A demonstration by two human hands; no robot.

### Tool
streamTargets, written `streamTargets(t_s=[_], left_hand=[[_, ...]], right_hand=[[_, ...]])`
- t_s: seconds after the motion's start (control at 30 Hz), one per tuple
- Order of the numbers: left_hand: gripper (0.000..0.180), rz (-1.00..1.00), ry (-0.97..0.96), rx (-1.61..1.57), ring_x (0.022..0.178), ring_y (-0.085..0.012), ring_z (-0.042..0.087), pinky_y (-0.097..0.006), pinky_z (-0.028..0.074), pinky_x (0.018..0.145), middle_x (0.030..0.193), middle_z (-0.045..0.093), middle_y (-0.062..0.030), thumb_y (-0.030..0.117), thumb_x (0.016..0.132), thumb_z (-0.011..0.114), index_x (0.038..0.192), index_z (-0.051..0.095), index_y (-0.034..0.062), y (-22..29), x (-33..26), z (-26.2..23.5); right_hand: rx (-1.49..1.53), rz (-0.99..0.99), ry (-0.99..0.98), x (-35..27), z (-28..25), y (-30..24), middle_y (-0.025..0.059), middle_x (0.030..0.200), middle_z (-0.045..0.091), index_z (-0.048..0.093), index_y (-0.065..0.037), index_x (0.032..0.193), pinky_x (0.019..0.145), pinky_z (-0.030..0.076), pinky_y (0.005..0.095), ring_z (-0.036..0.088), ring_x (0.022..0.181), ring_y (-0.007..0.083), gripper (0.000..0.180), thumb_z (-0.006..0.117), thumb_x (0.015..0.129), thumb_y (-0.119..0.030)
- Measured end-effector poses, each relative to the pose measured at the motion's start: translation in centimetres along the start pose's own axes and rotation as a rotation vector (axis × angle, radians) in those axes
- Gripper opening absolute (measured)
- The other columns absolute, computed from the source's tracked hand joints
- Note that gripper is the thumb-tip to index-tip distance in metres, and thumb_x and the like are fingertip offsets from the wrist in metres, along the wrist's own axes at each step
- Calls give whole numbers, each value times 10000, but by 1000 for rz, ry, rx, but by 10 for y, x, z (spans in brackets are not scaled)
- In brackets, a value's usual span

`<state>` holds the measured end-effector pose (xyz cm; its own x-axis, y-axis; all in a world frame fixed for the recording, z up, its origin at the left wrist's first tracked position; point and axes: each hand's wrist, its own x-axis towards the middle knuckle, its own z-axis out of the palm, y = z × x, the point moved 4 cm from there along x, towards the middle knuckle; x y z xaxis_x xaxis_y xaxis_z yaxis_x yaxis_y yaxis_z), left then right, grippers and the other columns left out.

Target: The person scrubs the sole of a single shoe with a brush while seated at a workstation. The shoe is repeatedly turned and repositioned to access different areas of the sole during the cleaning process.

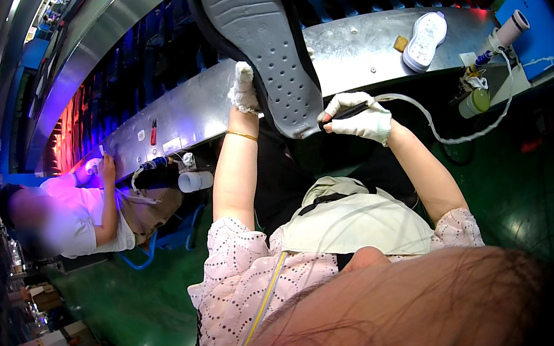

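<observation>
A gloved left hand [243,88] closes around the edge of a grey shoe sole [261,42], holding it sole-up over the near edge of a long metal workbench [359,50]. The gloved right hand [361,118] is wrapped tight about a dark pen-like tool [346,113], its tip touching the sole's heel end; a clear tube [440,134] trails from the tool toward the bench's right end. Near that right end lie a white sole [426,40] and, just beside it, a small tan square block [400,43]. A white cylinder [507,31] juts from the bench's right corner, a greenish canister [476,102] below it. Small white labels [172,146] and a red marker [153,132] dot the bench's left stretch, where a co-worker's hand [107,169] rests.
</observation>
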<state>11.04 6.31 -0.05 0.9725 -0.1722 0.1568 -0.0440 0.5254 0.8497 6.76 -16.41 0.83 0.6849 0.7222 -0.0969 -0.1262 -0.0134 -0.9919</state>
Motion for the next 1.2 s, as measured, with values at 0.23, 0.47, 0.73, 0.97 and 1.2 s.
streamTargets(t_s=[0.23,0.47,0.73,0.97,1.2], left_hand=[[1201,-64,-7,-1,1186,-359,569,-460,500,987,1348,509,-227,873,625,561,1425,370,-2,1,-1,8],[558,-202,257,37,991,-210,662,-356,542,904,1118,674,-114,407,826,741,1211,619,23,17,4,9],[601,-402,190,19,1003,-211,660,-357,552,888,1174,652,-121,431,847,706,1281,571,37,12,18,23],[492,-398,238,157,955,-200,674,-336,571,833,1131,674,-107,350,890,684,1262,590,41,12,24,23],[482,-494,285,2,934,-200,678,-347,576,824,1108,680,-107,339,896,676,1269,585,48,12,24,25]], right_hand=[[107,-173,106,1,0,-9,88,941,686,654,-15,918,749,533,236,640,821,114,127,729,818,4],[-278,-155,-59,10,6,-16,47,908,689,688,-43,856,775,523,258,637,834,111,123,759,769,6],[-126,-183,0,15,-2,-21,49,912,681,671,-42,890,814,514,275,628,876,129,116,718,796,9],[-22,-83,-173,18,-5,-8,49,941,682,687,-62,886,842,515,288,633,920,142,215,721,708,54],[-202,-271,-24,18,-6,-10,5,835,647,633,-75,795,745,483,257,595,807,107,142,671,717,38]])
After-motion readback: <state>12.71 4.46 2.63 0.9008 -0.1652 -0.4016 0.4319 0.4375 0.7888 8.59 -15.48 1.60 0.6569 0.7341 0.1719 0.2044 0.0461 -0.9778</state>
